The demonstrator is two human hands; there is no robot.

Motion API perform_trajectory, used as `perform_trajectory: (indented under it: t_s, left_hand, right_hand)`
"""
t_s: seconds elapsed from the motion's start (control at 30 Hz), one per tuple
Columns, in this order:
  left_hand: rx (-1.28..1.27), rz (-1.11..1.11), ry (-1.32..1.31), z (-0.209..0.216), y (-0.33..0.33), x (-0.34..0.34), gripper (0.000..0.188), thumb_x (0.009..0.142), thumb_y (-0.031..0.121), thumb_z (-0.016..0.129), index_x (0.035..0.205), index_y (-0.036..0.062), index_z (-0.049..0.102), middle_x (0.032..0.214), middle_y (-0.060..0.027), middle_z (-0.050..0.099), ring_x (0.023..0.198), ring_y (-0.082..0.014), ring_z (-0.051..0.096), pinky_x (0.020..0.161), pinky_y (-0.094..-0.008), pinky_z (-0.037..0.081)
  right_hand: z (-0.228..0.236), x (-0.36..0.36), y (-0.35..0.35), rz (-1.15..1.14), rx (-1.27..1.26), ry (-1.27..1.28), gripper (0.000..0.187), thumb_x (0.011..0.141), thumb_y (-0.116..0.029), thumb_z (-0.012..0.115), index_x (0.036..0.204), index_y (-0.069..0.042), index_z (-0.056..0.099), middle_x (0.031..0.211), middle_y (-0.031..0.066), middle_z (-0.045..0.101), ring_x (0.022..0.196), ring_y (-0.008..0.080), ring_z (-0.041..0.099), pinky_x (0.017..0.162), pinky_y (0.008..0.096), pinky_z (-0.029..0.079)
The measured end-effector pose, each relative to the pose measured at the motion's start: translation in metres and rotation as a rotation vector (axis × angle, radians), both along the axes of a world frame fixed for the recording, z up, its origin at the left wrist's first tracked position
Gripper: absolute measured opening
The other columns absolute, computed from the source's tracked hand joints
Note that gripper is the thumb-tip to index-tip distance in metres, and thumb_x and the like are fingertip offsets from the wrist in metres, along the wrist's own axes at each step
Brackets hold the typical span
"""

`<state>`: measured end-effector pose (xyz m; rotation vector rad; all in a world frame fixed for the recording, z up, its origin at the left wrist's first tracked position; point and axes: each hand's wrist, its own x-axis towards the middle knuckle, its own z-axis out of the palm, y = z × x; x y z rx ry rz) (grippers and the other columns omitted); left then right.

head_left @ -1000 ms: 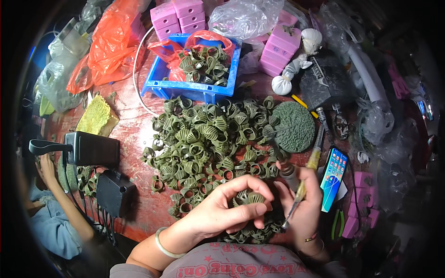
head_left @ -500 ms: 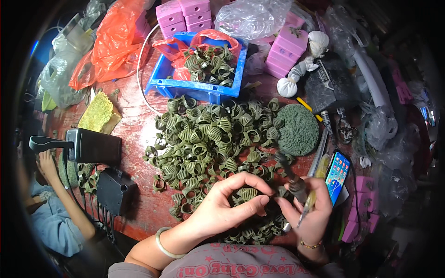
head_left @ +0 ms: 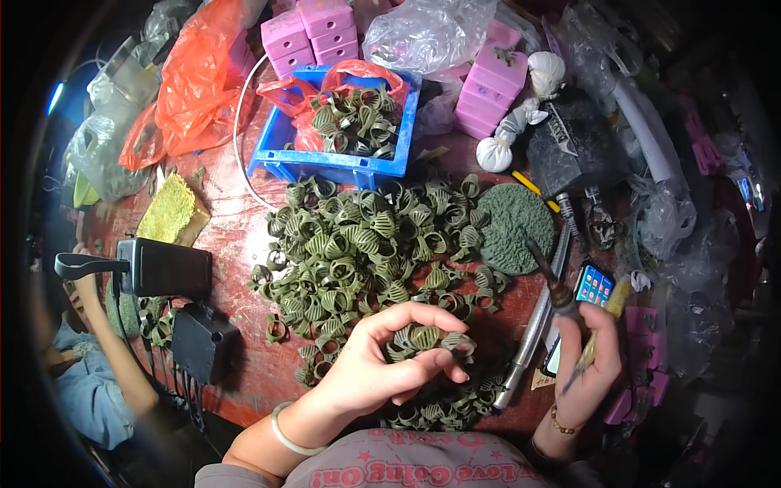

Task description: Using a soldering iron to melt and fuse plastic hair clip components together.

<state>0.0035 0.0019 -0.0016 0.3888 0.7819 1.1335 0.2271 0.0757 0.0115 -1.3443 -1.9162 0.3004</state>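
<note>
My left hand (head_left: 390, 354) is curled over the near edge of a large pile of green ribbed rings (head_left: 358, 244). At its thumb and fingertips it holds one green ring (head_left: 462, 347); other rings show through the gap in the hand. To the right, my right hand (head_left: 592, 358) grips a dark pen-like tool (head_left: 561, 294), its thin tip pointing up-left over a round, rough green pad (head_left: 514, 228). A slim tool with a yellow end (head_left: 618, 302) also sits in its fingers, partly blurred. Between the hands lies a tapered metal rod (head_left: 529, 346).
A blue crate (head_left: 342, 167) with rings and red plastic stands behind the pile. Pink blocks (head_left: 488, 89), a dark box (head_left: 573, 146) and a lit phone (head_left: 594, 285) are to the right. Left are a yellow sponge (head_left: 172, 210), black boxes (head_left: 171, 268) and another person's arm (head_left: 118, 350).
My right hand has moved right, away from my left, and its tool tip now reaches over the green pad. The metal rod and phone are less covered. My left hand keeps its place.
</note>
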Motion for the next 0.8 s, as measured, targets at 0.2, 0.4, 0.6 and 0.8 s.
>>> perform_trajectory:
  t_s: [0.2, 0.4, 0.6, 0.8]
  left_hand:
    - [-0.001, 0.129, 0.05, 0.008, 0.002, 0.002, 0.029, 0.085, -0.008, 0.056, 0.113, -0.0004, 0.053, 0.113, -0.0245, 0.061, 0.057, -0.0049, 0.055, 0.04, -0.0134, 0.033]
    - [0.016, 0.137, 0.074, 0.004, 0.001, -0.001, 0.031, 0.086, -0.005, 0.058, 0.117, -0.0012, 0.054, 0.113, -0.0198, 0.062, 0.076, -0.0089, 0.062, 0.044, -0.0137, 0.036]
    - [0.079, 0.193, 0.233, 0.0, -0.001, 0.001, 0.03, 0.087, -0.003, 0.057, 0.117, -0.0029, 0.057, 0.111, -0.0166, 0.062, 0.082, -0.0134, 0.062, 0.059, -0.0181, 0.046]
    - [0.086, 0.225, 0.22, -0.006, -0.002, 0.001, 0.029, 0.088, -0.003, 0.055, 0.116, -0.0055, 0.056, 0.109, -0.0173, 0.061, 0.08, -0.0162, 0.062, 0.068, -0.0241, 0.05]
  right_hand:
    - [0.001, 0.002, 0.011, -0.009, -0.016, -0.214, 0.021, 0.077, -0.011, 0.075, 0.092, -0.002, 0.064, 0.079, 0.0142, 0.065, 0.07, 0.0336, 0.062, 0.062, 0.0376, 0.048]
    - [0.0, 0.004, 0.001, -0.007, -0.113, 0.142, 0.02, 0.078, -0.007, 0.075, 0.088, 0.002, 0.06, 0.076, 0.0104, 0.062, 0.069, 0.0216, 0.06, 0.067, 0.0306, 0.048]
    - [0.01, 0.004, -0.011, 0.142, 0.066, -0.034, 0.047, 0.075, -0.049, 0.074, 0.081, -0.003, 0.065, 0.068, 0.0052, 0.065, 0.057, 0.0205, 0.06, 0.056, 0.0299, 0.047]
    - [0.01, 0.0, -0.01, 0.254, 0.046, -0.044, 0.043, 0.073, -0.044, 0.077, 0.083, -0.003, 0.065, 0.068, 0.0052, 0.064, 0.054, 0.0206, 0.059, 0.052, 0.0285, 0.046]
